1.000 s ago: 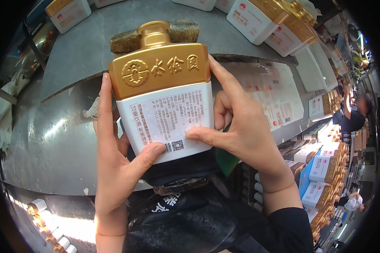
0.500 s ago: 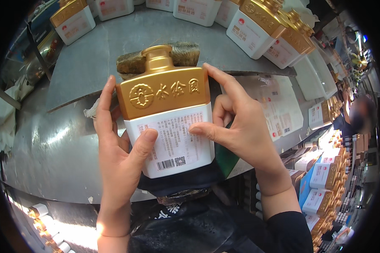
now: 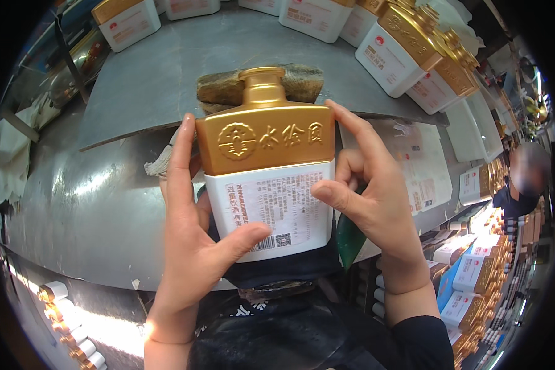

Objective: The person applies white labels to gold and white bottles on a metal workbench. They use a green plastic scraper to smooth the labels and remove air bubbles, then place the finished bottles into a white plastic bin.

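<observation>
Between my two hands stands a flat-sided bottle [image 3: 268,142] with a gold shoulder and neck and a white lower body. A printed label [image 3: 283,213] with a barcode covers its front face. My left hand [image 3: 197,237] grips the left side, its thumb lying across the lower label. On the opposite side, my right hand [image 3: 376,191] has its index fingertip at the gold shoulder's corner and its thumb on the label's right edge. The bottle's back and some of my fingers are hidden.
Behind the bottle's neck lies a worn brown block [image 3: 221,91] on a grey board [image 3: 160,86]. More gold-and-white bottles [image 3: 391,58] line the far edge. At right are a label sheet [image 3: 416,163], a white tray [image 3: 475,129], racked bottles [image 3: 468,271] and another person [image 3: 521,185].
The view has shifted, so bottle and surroundings sit farther right. The bottle is more level. My left thumb has slid down the label toward the barcode; my right thumb is closer to the edge.
</observation>
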Motion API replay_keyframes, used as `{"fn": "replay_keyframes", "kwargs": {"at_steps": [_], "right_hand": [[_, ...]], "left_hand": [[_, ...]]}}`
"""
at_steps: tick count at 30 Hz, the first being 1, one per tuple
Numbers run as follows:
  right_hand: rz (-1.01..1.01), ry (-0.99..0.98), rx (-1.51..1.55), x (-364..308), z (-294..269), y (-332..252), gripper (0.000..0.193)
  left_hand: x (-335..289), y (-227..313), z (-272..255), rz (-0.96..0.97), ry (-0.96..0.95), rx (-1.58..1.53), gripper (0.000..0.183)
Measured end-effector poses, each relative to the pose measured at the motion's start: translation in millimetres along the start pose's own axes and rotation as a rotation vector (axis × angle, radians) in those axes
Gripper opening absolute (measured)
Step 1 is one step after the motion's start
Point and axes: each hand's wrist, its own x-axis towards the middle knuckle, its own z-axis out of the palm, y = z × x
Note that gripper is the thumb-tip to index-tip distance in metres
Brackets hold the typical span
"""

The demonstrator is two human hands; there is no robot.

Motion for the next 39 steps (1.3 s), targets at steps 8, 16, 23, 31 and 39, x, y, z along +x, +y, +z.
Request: {"fn": "replay_keyframes", "kwargs": {"at_steps": [8, 16, 23, 31, 39], "right_hand": [[-0.044, 0.021, -0.099, -3, 1, 3, 0.084], [-0.071, 0.027, -0.092, -3, -2, 5, 0.080], [-0.120, 0.018, -0.156, -3, 0, 6, 0.083], [-0.119, 0.015, -0.193, -2, 2, 7, 0.085], [0.081, -0.069, 0.557, 42, -100, 53, 0.038]], "left_hand": [[0, -2, 2, -0.017, 0.032, 0.057, 0.104], [-8, 1, 1, -0.066, 0.021, -0.109, 0.107], [-17, -2, 8, -0.078, 0.009, -0.062, 0.110], [-16, -3, 4, -0.106, -0.016, -0.027, 0.111], [-21, -5, 0, -0.050, -0.110, 0.189, 0.108]]}}
